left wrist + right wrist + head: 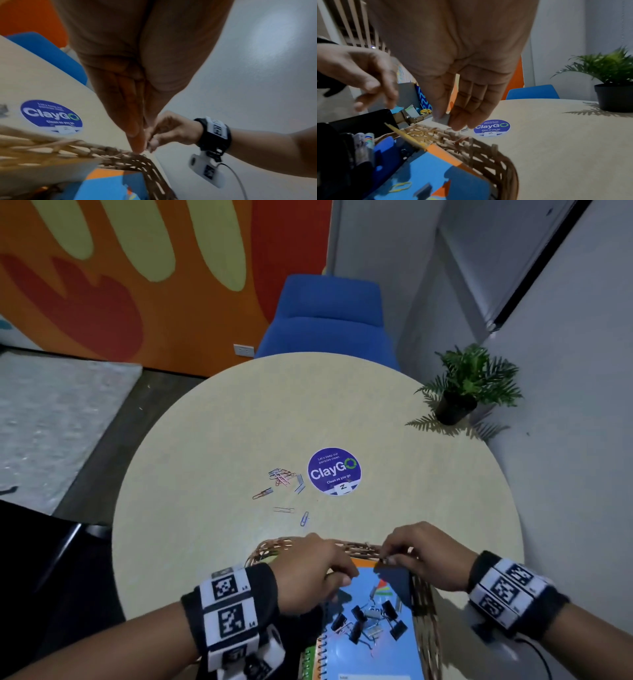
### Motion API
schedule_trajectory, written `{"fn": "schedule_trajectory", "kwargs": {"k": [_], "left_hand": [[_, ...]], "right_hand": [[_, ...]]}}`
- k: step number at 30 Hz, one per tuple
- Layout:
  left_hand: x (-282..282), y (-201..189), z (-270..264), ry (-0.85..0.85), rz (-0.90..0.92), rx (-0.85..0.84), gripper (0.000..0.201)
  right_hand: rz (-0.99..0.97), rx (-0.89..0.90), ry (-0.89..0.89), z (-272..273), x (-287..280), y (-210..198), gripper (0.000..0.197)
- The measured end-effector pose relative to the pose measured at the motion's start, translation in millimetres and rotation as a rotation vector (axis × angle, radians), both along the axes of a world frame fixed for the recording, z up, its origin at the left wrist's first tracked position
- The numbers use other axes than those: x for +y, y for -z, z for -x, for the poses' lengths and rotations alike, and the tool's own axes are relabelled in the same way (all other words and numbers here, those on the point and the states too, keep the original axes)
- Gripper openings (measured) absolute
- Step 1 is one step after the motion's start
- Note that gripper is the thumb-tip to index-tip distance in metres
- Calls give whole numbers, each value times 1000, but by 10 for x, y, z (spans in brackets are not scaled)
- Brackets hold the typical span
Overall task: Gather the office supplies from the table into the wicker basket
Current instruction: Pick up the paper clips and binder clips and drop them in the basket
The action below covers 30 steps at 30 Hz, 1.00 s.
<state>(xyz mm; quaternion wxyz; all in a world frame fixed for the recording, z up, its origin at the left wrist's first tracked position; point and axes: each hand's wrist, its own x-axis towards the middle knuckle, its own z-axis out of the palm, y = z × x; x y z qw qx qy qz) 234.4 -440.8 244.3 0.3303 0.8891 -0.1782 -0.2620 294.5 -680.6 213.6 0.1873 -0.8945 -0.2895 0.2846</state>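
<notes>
The wicker basket [425,616] [479,148] stands at the table's near edge. It holds a blue spiral notebook [370,652] with several black binder clips [359,614] on its cover. My right hand [394,558] [447,121] hovers over the basket's far right rim and pinches a small grey strip of staples [442,119] between thumb and fingers. My left hand [337,577] [373,86] hangs over the basket's far left part with loose fingers, and I see nothing in it. Loose paper clips [281,476] and another staple strip [300,482] lie mid-table.
A round purple ClayGo sticker [334,470] sits at the table's centre, right of the clips. A potted plant [459,402] stands at the far right edge by the wall. A blue chair [329,320] is behind the table. Dark items fill the basket's left side [351,148].
</notes>
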Motion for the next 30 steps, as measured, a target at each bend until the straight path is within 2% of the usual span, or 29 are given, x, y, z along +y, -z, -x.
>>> {"fn": "schedule_trajectory", "kwargs": {"k": [6, 10, 15, 18, 23, 30], "left_hand": [[408, 193, -205, -209, -49, -32, 17], [807, 386, -431, -395, -119, -62, 14], [1184, 848, -770, -526, -320, -85, 15], [1241, 1085, -975, -533, -376, -84, 19], [1167, 1322, -1108, -552, -371, -97, 18], [1180, 1560, -1049, -674, -253, -153, 11]], "right_hand": [[-71, 57, 21, 273, -63, 132, 16], [15, 49, -105, 382, 19, 210, 22], [22, -23, -25, -6, 377, 107, 22], [116, -123, -30, -342, 713, 138, 25], [314, -223, -167, -775, 1300, 317, 32], [357, -336, -217, -1123, 1722, 749, 29]]}}
